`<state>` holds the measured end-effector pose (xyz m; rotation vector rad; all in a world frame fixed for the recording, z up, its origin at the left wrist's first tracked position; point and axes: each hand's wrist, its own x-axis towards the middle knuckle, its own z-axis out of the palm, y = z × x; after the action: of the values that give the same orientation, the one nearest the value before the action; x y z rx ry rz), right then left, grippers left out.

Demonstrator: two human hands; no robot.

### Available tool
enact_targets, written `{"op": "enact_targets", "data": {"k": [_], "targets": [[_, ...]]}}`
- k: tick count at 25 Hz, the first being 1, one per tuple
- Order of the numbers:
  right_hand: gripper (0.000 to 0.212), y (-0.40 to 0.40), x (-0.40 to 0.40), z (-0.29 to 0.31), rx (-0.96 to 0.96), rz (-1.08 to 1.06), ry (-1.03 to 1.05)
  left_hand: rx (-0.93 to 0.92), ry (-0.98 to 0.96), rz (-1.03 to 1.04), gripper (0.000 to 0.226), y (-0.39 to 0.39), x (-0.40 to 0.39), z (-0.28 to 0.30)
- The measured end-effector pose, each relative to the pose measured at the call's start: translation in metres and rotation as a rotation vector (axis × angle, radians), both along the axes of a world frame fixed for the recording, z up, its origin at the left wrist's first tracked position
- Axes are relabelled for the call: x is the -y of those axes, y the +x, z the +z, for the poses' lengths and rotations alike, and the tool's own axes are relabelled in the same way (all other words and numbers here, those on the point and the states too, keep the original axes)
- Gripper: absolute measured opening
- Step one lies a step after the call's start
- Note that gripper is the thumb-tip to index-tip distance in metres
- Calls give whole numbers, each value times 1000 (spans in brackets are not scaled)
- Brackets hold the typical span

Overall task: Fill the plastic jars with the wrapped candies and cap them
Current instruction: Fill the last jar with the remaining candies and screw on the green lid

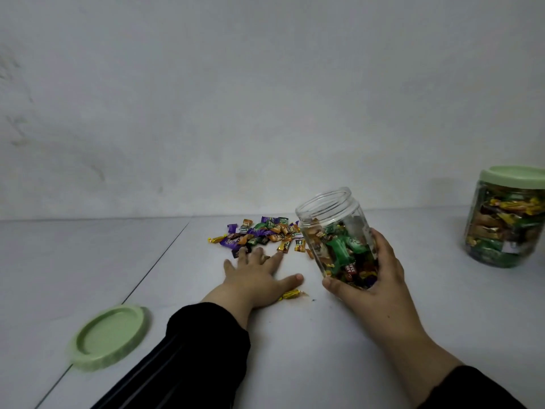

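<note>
Clear jar [339, 237] tilted in right hand [374, 278] grip.

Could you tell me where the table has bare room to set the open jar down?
Bare table lies between both forearms, and between open jar and capped jar. It is crowded by the candy pile at the left hand; loose lid sits near-left.

The left hand [256, 277] is being held flat, palm down, with fingers spread and reaching forward. The right hand [373, 286] is being kept curled, thumb forward, both forearms extended.
</note>
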<state>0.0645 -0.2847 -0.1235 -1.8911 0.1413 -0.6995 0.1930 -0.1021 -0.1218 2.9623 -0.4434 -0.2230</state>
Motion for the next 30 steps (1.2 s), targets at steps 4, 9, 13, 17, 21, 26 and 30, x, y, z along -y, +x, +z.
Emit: {"op": "enact_targets", "data": {"k": [4,9,13,17,21,26,30], "targets": [[107,2,0,-1,9,17,-5,27,-113,-35,70,-7,7,6],[106,4,3,-2,25,18,-4,0,-37,-183,98,-25,8,10],[106,5,6,-4,26,18,2,39,1,-156,116,-18,2,3],[104,5,5,-4,23,19,6,163,9,-188,71,-8,4,-3],[104,3,4,-3,12,17,-15,308,-122,-101,37,-4,4,-1],[106,-1,2,0,4,28,-85,297,-111,111,31,-6,-1,8],[107,0,0,-4,-14,83,-165,248,-1036,388,35,-13,-8,40]]}}
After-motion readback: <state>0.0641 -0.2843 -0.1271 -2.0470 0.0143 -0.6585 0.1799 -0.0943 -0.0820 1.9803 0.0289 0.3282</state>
